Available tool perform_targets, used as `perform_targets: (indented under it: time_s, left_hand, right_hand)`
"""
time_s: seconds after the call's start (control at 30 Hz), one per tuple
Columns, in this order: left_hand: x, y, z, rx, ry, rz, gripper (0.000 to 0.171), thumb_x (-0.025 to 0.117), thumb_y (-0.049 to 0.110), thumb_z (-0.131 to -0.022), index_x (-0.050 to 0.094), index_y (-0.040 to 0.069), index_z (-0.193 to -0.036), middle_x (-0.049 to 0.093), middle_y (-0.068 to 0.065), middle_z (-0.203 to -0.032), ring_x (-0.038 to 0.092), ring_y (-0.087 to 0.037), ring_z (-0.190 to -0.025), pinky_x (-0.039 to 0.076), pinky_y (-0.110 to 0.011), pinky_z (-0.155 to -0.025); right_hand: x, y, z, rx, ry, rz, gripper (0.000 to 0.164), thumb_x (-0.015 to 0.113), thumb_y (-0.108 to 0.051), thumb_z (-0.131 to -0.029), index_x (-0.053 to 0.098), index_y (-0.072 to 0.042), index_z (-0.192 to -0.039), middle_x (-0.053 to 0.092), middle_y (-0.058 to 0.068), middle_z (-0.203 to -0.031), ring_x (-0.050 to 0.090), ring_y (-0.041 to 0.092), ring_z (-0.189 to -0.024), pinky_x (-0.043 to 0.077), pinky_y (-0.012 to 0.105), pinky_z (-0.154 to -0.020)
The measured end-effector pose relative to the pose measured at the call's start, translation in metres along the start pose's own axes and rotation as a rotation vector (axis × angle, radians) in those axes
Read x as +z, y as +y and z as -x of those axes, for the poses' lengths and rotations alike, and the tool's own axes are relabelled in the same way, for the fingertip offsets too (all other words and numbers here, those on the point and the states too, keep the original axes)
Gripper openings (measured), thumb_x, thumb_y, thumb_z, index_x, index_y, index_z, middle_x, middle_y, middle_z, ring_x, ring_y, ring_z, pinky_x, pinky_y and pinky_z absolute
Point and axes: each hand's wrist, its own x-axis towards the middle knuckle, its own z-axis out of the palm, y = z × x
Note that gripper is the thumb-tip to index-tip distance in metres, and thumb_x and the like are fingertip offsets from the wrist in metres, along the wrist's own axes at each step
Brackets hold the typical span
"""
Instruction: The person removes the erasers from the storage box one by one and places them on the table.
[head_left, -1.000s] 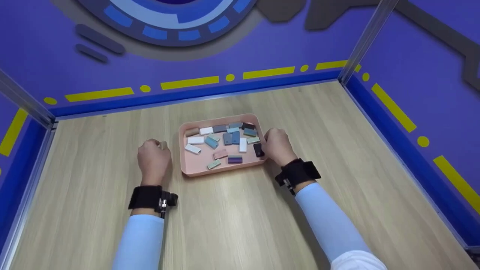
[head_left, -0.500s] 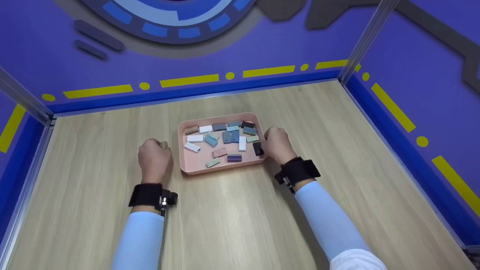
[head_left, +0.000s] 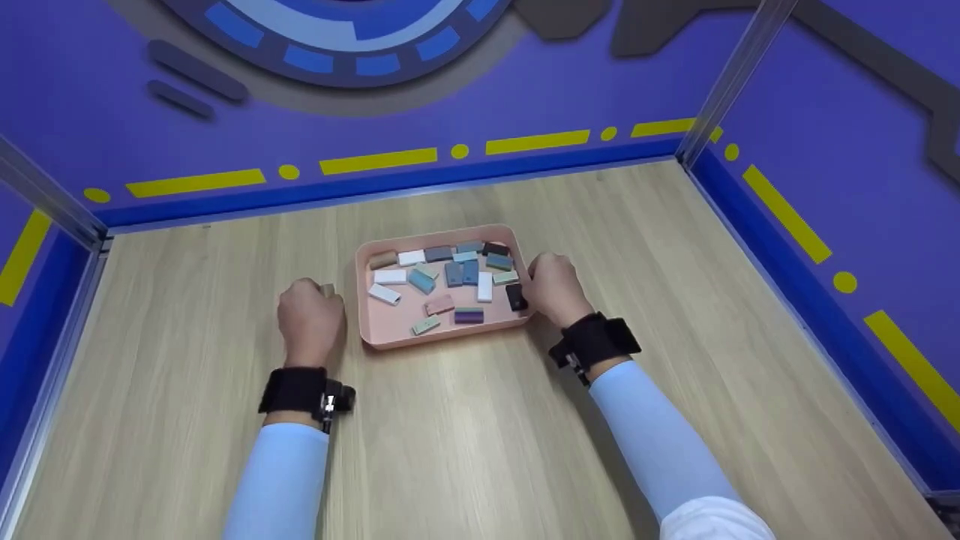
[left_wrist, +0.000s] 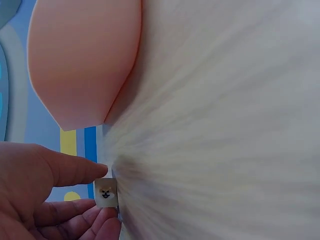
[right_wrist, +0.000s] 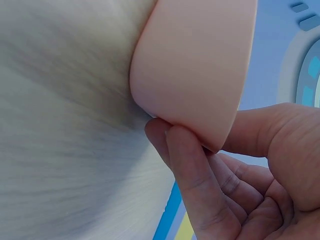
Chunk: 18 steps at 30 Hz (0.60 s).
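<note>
A shallow pink tray stands on the table, holding several small rectangular blocks in white, blue, grey, black, pink and green. To its left, my left hand pinches a small pale block between thumb and fingers. A dog's face is printed on the end of that block, which sits at or just above the tabletop. My right hand grips the tray's right wall, with fingers on its outer side and the thumb over the rim in the right wrist view. Most of the held block is hidden in the head view.
Pale wood-grain table spreads around the tray. Purple-blue panels with yellow dashes wall it in at the back and sides. Metal corner posts rise at the back. Each wrist wears a black strap with a small camera.
The scene shifted slightly upward in the head view between the first and second frames. Both hands keep their holds, and the tray and its blocks stay as they were.
</note>
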Motion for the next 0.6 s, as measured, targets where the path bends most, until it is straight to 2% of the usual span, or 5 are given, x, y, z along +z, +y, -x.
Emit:
perform_targets:
  time_s: [0.1, 0.17, 0.33, 0.47, 0.6]
  left_hand:
    - [-0.004, 0.005, 0.001, -0.008, -0.004, -0.038, 0.023, 0.054, 0.016, -0.081, 0.047, 0.007, -0.062, 0.049, -0.009, -0.064, 0.049, -0.028, -0.063, 0.035, -0.039, -0.051]
    - [-0.008, 0.012, 0.002, 0.003, -0.004, -0.063, 0.019, 0.057, 0.019, -0.082, 0.059, 0.001, -0.077, 0.06, -0.016, -0.079, 0.056, -0.034, -0.077, 0.042, -0.045, -0.058]
    - [-0.019, 0.043, 0.01, 0.133, -0.012, -0.056, 0.046, 0.066, 0.026, -0.081, 0.059, 0.0, -0.118, 0.057, -0.021, -0.118, 0.049, -0.04, -0.111, 0.041, -0.05, -0.09]
    - [-0.022, 0.07, 0.022, 0.238, -0.079, -0.009, 0.051, 0.07, 0.028, -0.08, 0.055, 0.007, -0.124, 0.054, -0.016, -0.124, 0.045, -0.033, -0.117, 0.04, -0.047, -0.095]
    - [-0.015, 0.087, 0.035, 0.267, -0.185, 0.017, 0.054, 0.073, 0.029, -0.078, 0.054, 0.013, -0.126, 0.052, -0.008, -0.127, 0.045, -0.027, -0.119, 0.043, -0.044, -0.094]
  right_hand:
    - [-0.001, -0.001, 0.0, 0.002, -0.001, 0.001, 0.032, 0.057, -0.013, -0.086, 0.059, -0.009, -0.055, 0.057, 0.0, -0.054, 0.05, 0.014, -0.047, 0.036, 0.026, -0.043]
    - [-0.001, -0.001, 0.0, 0.01, -0.007, -0.002, 0.029, 0.057, -0.012, -0.086, 0.06, -0.008, -0.057, 0.057, 0.001, -0.057, 0.051, 0.014, -0.048, 0.037, 0.026, -0.043]
    - [-0.001, -0.001, -0.001, 0.03, -0.009, -0.013, 0.026, 0.058, -0.012, -0.086, 0.06, -0.009, -0.06, 0.059, 0.002, -0.061, 0.053, 0.015, -0.05, 0.039, 0.027, -0.043]
    - [0.0, 0.001, -0.002, 0.017, 0.004, -0.013, 0.024, 0.059, -0.012, -0.085, 0.061, -0.009, -0.061, 0.06, 0.004, -0.063, 0.054, 0.017, -0.053, 0.04, 0.027, -0.046]
    - [0.001, 0.002, -0.002, 0.013, 0.0, -0.02, 0.019, 0.06, -0.01, -0.082, 0.062, -0.008, -0.063, 0.061, 0.005, -0.066, 0.055, 0.018, -0.056, 0.041, 0.027, -0.047]
